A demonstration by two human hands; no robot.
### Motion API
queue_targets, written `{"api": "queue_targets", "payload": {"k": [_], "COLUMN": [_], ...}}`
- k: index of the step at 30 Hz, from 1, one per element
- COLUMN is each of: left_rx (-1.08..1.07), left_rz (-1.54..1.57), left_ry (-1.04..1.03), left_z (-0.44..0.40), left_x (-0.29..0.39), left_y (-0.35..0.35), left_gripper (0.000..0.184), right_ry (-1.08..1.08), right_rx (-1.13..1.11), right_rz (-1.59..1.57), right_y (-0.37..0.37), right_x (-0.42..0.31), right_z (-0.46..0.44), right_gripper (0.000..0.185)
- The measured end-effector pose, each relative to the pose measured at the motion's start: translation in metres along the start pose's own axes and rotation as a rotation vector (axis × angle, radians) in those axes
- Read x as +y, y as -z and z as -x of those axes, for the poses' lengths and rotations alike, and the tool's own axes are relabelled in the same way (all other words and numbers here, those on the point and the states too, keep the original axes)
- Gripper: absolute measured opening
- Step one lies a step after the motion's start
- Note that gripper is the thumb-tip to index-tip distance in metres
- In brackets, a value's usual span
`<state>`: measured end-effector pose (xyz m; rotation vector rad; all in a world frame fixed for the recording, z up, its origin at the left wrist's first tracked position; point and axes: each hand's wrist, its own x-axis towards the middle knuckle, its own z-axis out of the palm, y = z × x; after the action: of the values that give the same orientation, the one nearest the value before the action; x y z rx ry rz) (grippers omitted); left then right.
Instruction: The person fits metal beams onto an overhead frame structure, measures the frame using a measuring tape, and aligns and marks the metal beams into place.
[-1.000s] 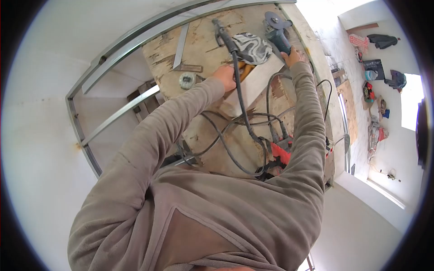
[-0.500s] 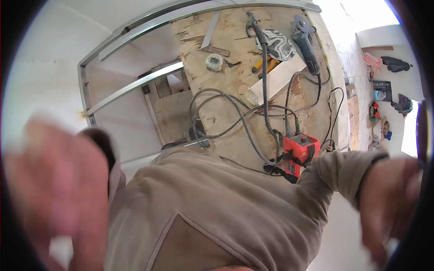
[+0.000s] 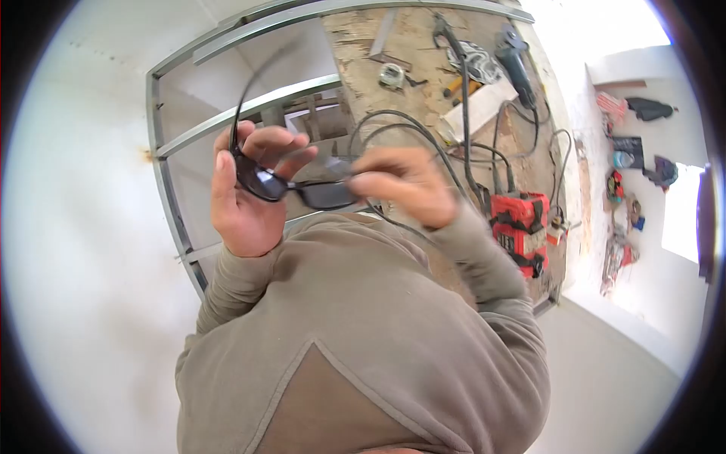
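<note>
Readable words, brands and numbers: none; red machine (image 3: 519, 233), pale marks on casing, too small to read; grinder (image 3: 517, 74), tape measure (image 3: 392, 76) and sunglasses (image 3: 321, 195), any lettering too small or blurred to make out

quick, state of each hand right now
Left hand: holding the dark glasses at one end.
Right hand: at their other end, blurred; whether closed cannot be told.

The right hand (image 3: 412, 185) has left the grinder (image 3: 516, 69); it and the left hand (image 3: 255, 219), earlier spread apart, have drawn together; sunglasses (image 3: 327, 195) have come into view, held between them.
</note>
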<state>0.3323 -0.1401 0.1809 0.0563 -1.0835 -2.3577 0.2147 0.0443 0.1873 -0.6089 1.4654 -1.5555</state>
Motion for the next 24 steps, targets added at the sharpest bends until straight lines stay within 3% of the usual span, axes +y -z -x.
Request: {"api": "queue_targets", "payload": {"k": [2, 3, 6, 7, 9, 11, 12, 14, 15, 16, 19, 20, 23, 24], "left_rx": [0.066, 0.008, -0.338, -0.427, -0.860, -1.248, -1.372, -1.338, -1.279, -1.255, -1.274, -1.279, -1.315, -1.335], "left_rz": [0.012, -0.059, -0.133, -0.164, -0.061, -0.032, -0.046, -0.212, -0.419, -0.484, -0.707, -0.729, -0.799, -0.828], "left_ry": [-0.009, -0.073, -0.143, -0.190, -0.094, -0.158, -0.205, -0.309, -0.267, -0.348, -0.236, -0.266, -0.348, -0.374], "left_z": [0.016, 0.021, 0.019, 0.012, -0.006, -0.028, -0.029, -0.011, 0.003, 0.009, 0.014, 0.013, 0.010, 0.012], "left_x": [-0.007, -0.006, 0.028, 0.046, 0.092, 0.144, 0.170, 0.202, 0.213, 0.214, 0.224, 0.222, 0.223, 0.231], "left_y": [0.013, 0.022, 0.041, 0.035, 0.029, 0.014, -0.002, -0.037, -0.064, -0.074, -0.093, -0.096, -0.104, -0.108], "left_gripper": [0.048, 0.046, 0.042, 0.036, 0.034, 0.037, 0.040, 0.031, 0.038, 0.032, 0.029, 0.026, 0.018, 0.015], "right_ry": [-0.092, -0.109, 0.111, 0.184, 0.322, 0.413, 0.256, 0.089, -0.028, -0.143, -0.147, -0.151, -0.100, -0.184], "right_rx": [-0.081, -0.150, -0.273, -0.173, 0.038, 0.536, 0.696, 0.754, 0.781, 0.806, 0.853, 0.772, 0.501, 0.423], "right_rz": [-0.082, -0.193, 0.012, 0.168, 0.493, 0.596, 0.732, 1.103, 1.179, 1.252, 1.363, 1.303, 1.323, 1.482], "right_y": [-0.026, -0.038, -0.062, -0.057, -0.023, 0.042, 0.080, 0.170, 0.207, 0.237, 0.290, 0.298, 0.292, 0.288], "right_x": [0.037, 0.048, 0.031, 0.027, 0.021, 0.033, 0.030, 0.062, 0.085, 0.105, 0.148, 0.150, 0.147, 0.140], "right_z": [-0.008, -0.009, -0.004, -0.002, -0.002, -0.013, -0.011, -0.007, -0.005, -0.004, 0.000, 0.001, 0.003, 0.001], "right_gripper": [0.021, 0.020, 0.023, 0.023, 0.022, 0.022, 0.022, 0.021, 0.023, 0.027, 0.034, 0.047, 0.063, 0.077]}}
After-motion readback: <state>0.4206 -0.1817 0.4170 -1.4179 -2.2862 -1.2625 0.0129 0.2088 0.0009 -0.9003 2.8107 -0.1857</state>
